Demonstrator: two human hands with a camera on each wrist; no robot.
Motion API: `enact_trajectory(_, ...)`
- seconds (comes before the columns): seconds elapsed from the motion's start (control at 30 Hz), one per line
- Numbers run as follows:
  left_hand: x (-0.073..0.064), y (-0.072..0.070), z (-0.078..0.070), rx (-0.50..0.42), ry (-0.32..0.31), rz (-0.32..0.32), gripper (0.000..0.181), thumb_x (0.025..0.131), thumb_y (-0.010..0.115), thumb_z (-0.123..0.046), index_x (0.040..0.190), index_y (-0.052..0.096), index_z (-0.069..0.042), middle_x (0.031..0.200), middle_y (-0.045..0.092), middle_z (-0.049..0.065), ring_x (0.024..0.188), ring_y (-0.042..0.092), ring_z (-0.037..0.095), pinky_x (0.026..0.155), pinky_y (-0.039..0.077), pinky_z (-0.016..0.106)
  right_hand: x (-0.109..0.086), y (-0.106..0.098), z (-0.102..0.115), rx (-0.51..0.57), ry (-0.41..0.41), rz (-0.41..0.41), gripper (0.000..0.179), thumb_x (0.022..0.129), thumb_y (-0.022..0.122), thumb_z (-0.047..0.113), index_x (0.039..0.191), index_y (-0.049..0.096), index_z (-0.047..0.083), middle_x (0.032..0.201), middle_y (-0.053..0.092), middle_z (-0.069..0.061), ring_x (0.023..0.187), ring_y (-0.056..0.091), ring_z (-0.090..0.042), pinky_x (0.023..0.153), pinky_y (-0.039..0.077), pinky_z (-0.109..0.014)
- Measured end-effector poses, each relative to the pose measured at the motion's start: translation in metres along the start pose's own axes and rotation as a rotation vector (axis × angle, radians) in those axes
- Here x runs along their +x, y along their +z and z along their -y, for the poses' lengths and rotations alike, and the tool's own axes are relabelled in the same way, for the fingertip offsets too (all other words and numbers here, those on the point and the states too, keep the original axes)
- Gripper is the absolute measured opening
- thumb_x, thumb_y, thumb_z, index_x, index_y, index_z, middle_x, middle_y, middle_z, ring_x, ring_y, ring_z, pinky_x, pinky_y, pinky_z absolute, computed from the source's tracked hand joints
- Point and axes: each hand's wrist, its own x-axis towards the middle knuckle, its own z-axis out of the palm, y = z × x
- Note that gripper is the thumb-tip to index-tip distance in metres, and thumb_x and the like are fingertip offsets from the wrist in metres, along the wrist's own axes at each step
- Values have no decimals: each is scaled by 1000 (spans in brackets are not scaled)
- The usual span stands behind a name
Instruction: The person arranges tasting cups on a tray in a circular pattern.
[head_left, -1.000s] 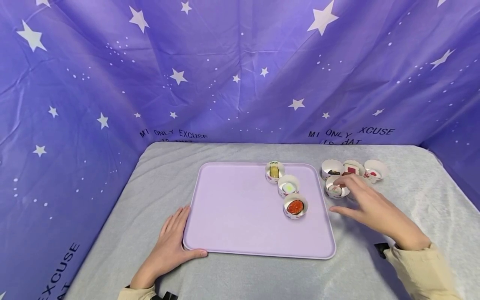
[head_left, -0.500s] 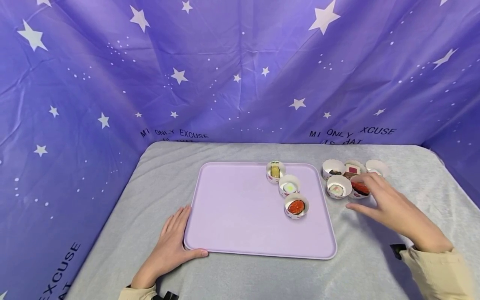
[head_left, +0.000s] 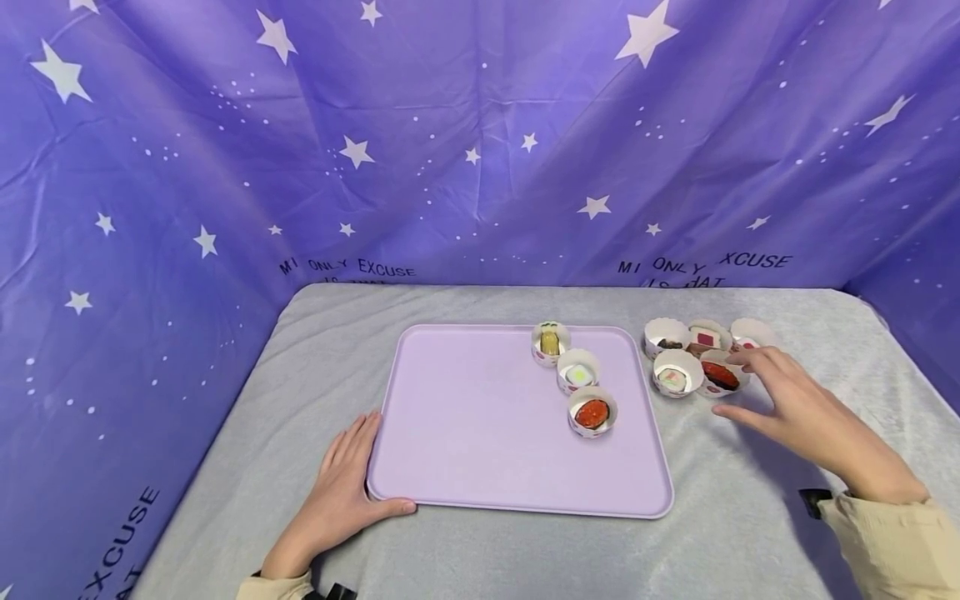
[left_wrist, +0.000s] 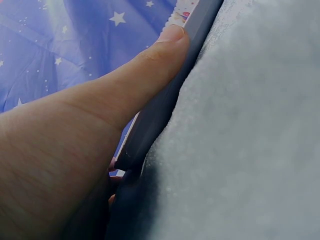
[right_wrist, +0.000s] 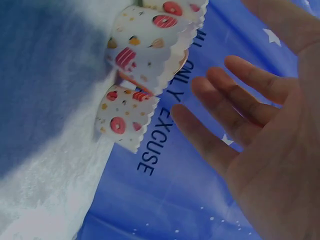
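We are finding a red-filled cup (head_left: 723,379) beside the right hand (head_left: 817,421), fingers spread. The left hand (head_left: 337,492), thumb apart, is touching the tray (head_left: 480,433).

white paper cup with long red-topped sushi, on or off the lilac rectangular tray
Off: the cup stands on grey cloth beside the tray, near the right hand.

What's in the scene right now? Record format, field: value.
tray: lilac, on grey cloth
cups on tray: three, right half
cups off tray: five, to its right
left hand: at tray's near-left corner, thumb at near edge
right hand: holding nothing, by the front-right off-tray cup
backdrop: purple, white stars
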Motion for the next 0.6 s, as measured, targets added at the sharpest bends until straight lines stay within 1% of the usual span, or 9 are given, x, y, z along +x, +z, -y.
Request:
enact_trajectory(0.1, 0, 0, -1, 0, 1, 0, 129, 65, 78, -71, 158, 19, -4, 162, 26, 15, 150, 18, 35, 117, 11, 54, -1, 1, -6, -11, 10, 2, 63, 78, 85, 27, 127, 53, 3, 129, 52, -18, 119, 46, -39, 90, 39, -64)
enact_trajectory(0.23, 0, -1, -1, 0, 1, 1, 129, 65, 79, -71, 158, 19, -4, 162, 26, 15, 150, 18, 36, 117, 11, 55, -2, 3, -13, -23, -16, -21, 62, 78, 85, 24, 126, 53, 1, 125, 55, -17, 111, 49, -34, 87, 40, -56)
enact_trajectory(0.33, 0, -1, -2, 0, 3, -1, 129, 65, 79, -71, 158, 19, -3, 162, 26, 16, 150, 18, 36, 117, 11, 54, -3, 3, -18, -19, -25, -22, 62, 79, 84, 23, 126, 53, -2, 124, 54, -20, 110, 50, -39, 86, 40, -58)
enact_trajectory(0.6, 0, 0, -1, 1, 2, -2, 129, 65, 79, -71, 158, 19, -3, 162, 26, 16, 150, 18, 35, 117, 11, 55, -2, 3, -27, -15, 42, 6, 61, 82, 82, 26, 126, 51, -4, 120, 54, -23, 107, 52, -41, 82, 42, -58)
